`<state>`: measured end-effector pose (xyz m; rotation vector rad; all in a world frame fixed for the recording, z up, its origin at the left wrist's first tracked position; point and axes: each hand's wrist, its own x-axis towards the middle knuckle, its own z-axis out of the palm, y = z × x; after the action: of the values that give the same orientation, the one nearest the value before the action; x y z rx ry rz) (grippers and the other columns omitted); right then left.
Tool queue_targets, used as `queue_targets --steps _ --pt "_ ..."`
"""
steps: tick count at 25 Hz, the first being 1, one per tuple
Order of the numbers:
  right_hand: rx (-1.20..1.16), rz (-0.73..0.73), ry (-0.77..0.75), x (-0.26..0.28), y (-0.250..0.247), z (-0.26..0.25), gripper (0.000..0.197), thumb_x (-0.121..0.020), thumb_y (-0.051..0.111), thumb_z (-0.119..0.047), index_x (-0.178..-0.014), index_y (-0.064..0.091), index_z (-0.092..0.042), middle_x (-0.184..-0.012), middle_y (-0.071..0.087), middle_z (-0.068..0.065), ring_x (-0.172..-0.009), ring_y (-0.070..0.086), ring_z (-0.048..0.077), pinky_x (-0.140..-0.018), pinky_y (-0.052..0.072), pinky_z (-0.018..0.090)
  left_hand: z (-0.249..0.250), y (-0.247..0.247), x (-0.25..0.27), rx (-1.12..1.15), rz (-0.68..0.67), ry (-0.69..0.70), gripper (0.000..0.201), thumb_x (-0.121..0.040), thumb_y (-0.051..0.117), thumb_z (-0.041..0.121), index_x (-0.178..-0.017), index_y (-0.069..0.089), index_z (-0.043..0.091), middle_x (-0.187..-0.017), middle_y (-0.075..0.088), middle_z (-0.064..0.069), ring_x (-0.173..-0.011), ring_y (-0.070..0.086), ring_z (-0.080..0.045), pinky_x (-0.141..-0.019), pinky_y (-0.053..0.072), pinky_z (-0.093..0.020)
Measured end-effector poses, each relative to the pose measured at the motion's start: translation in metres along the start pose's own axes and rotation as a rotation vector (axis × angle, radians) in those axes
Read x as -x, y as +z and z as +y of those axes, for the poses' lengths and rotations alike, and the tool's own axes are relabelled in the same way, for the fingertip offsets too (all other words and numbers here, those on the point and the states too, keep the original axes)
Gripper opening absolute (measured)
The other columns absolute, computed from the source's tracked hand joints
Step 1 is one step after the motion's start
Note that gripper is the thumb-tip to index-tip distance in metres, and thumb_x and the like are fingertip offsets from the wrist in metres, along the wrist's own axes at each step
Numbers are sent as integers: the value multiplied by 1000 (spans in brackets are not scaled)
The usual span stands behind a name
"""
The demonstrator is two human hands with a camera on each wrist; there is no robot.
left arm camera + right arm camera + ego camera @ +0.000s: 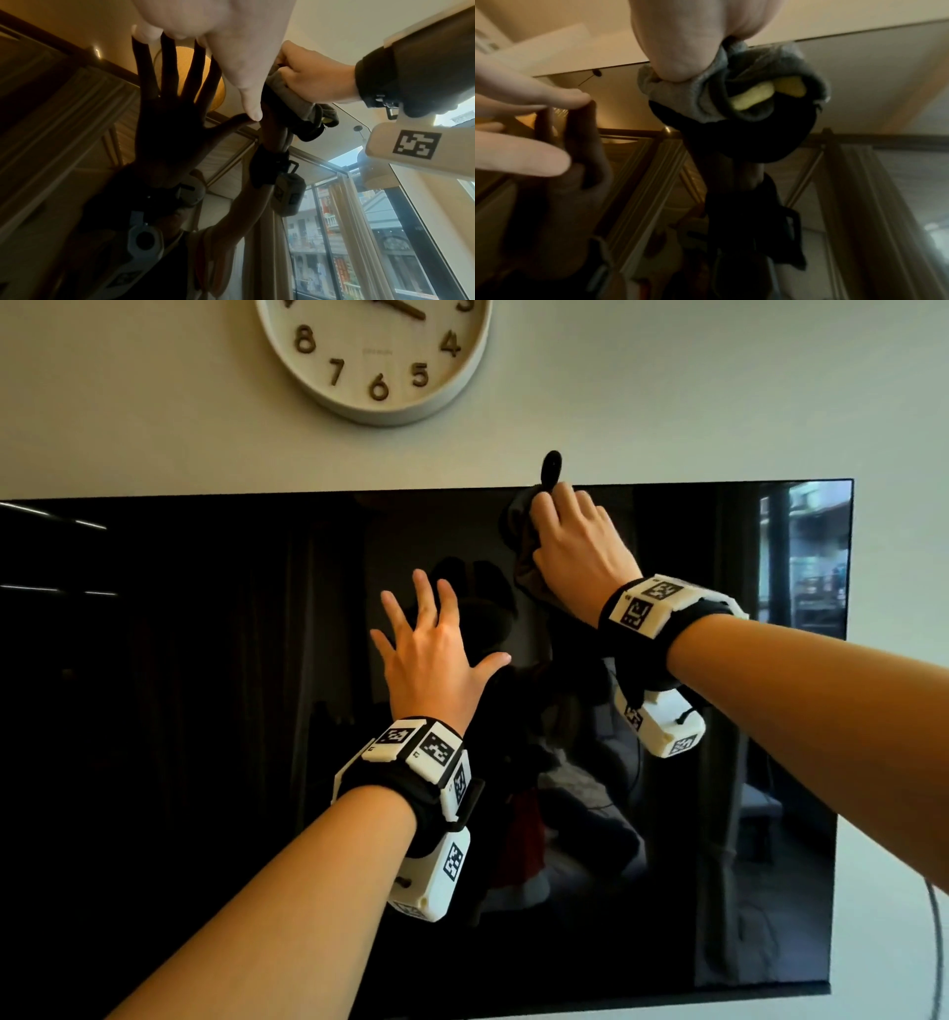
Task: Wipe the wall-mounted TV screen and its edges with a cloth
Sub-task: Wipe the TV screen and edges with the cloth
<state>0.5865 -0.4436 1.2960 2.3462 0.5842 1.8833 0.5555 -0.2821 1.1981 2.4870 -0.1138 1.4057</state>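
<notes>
The TV screen (205, 711) hangs on the wall, below a round clock (373, 354). The right hand (580, 546) is at the top edge of the TV screen, its fingers curled tight around a bunched grey cloth (518, 526), which lies against the glass there. The left hand (431, 654) is lower, near the middle of the TV screen, with its 5 fingers spread apart and the fingertips touching the glass.
</notes>
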Motion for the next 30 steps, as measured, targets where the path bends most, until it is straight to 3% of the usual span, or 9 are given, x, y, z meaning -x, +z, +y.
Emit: queue_targets --steps 3,6,10,13,16,20,24,27,30 --pt "-21 28 184 4 -2 10 29 -81 48 -2 -108 47 6 -111 50 27 -95 48 41 -73 38 47 0 2 1 -28 14 4 94 -80 56 65 -150 18 14 -159 8 -9 -143 3 -42 -111 22 -59" --pt "19 42 33 14 3 17 28 -75 49 -4 -102 50 5 -101 53 27 -85 51 41 -66 42 46 -1 3 1 -46 21 -6 95 -79 57 66 -150 18 15 -159 9 -10 -143 6 -42 -110 24 -59" --pt "-15 84 262 13 -2 38 30 -78 44 -4 -106 49 6 -106 51 28 -92 49 41 -70 39 47 0 5 0 -38 21 -15 96 -78 58 65 -150 19 15 -159 9 -9 -143 7 -41 -110 25 -59" --pt "-4 55 12 29 4 43 32 -71 38 -10 -96 51 5 -95 53 27 -81 51 41 -63 42 46 5 3 0 -3 15 -45 95 -78 59 64 -150 19 15 -159 9 -10 -143 6 -42 -110 26 -61" --pt "-48 113 271 26 -1 57 31 -74 47 -4 -104 50 6 -102 52 29 -89 51 43 -69 41 47 22 3 7 -4 41 -7 93 -80 56 64 -150 18 17 -159 10 -10 -143 3 -42 -112 20 -61" --pt "15 75 36 51 6 65 28 -68 55 0 -96 48 2 -93 53 26 -78 52 40 -61 45 46 71 16 17 25 20 120 93 -81 58 61 -151 16 18 -159 10 -10 -144 1 -39 -114 15 -58" --pt "-38 118 325 49 -6 92 31 -74 49 0 -105 50 7 -103 52 29 -88 51 43 -68 42 47 108 31 12 88 -4 165 91 -82 59 59 -151 17 16 -159 11 -12 -144 0 -39 -116 11 -53" --pt "-11 76 108 62 -4 105 28 -72 49 0 -100 51 6 -97 52 28 -81 51 42 -65 44 47 125 40 11 114 -29 124 91 -81 61 58 -150 20 17 -159 10 -11 -144 0 -40 -116 13 -53" --pt "-86 125 356 56 -13 127 31 -72 49 1 -103 51 6 -101 52 30 -87 51 43 -68 42 47 128 46 12 49 -29 103 90 -82 60 57 -150 19 18 -159 7 -10 -144 -1 -41 -116 14 -55"
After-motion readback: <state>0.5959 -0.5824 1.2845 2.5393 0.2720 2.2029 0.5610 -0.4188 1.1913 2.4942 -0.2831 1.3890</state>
